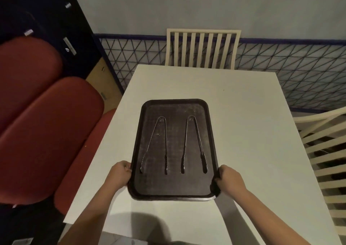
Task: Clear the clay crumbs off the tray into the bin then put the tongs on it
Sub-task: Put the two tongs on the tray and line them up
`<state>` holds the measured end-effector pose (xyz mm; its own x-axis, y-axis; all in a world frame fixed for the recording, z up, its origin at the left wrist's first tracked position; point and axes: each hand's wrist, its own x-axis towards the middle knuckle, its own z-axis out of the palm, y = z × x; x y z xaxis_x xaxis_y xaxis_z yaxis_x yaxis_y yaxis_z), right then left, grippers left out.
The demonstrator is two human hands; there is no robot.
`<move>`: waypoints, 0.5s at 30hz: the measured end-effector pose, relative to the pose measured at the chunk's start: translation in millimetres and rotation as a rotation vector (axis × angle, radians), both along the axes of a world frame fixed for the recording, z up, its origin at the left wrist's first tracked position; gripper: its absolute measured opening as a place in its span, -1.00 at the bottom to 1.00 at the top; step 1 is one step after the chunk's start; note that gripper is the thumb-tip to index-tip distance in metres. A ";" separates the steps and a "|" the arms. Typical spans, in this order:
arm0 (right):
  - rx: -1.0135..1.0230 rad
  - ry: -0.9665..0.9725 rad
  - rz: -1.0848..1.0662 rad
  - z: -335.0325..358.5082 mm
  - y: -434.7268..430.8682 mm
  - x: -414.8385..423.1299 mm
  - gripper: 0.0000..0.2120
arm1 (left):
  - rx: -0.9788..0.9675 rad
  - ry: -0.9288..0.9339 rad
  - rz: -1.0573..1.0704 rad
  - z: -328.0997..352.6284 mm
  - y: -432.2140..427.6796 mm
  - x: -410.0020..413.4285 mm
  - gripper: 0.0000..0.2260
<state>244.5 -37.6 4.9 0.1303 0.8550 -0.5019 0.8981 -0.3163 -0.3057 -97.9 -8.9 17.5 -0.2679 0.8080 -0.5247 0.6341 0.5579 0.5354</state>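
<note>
A dark rectangular tray (174,190) lies lengthwise on the white table (243,132). Two metal tongs lie on it side by side, hinge ends away from me: the left tongs (156,143) and the right tongs (193,143). My left hand (119,173) grips the tray's left rim near the front corner. My right hand (227,179) grips the right rim near the front corner, with a dark cloth (215,186) bunched under its fingers. A few pale specks show on the tray surface. No bin is in view.
Red padded seats (46,123) stand close along the table's left side. A cream slatted chair (202,49) stands at the far end and another (325,151) on the right. A wire-mesh panel (299,72) runs along the wall behind.
</note>
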 end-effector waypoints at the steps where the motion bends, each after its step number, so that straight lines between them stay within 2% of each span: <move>1: -0.001 -0.002 -0.008 1.8 12.0 -9.1 -0.94 | -0.006 0.009 -0.013 -0.8 12.6 -9.8 -0.83; 7: -0.037 0.021 -0.044 5.2 75.8 -62.0 -0.91 | 0.007 0.065 -0.041 -2.9 90.6 -61.3 -0.80; 15: -0.025 0.009 -0.059 6.8 120.6 -110.0 -0.94 | 0.015 0.051 -0.098 -18.5 160.2 -106.8 -0.79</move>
<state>134.4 83.0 11.7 0.1755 0.8331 -0.5245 0.8748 -0.3764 -0.3051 -204.7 151.3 -1.0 -0.2129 0.8395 -0.4999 0.7121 0.4837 0.5089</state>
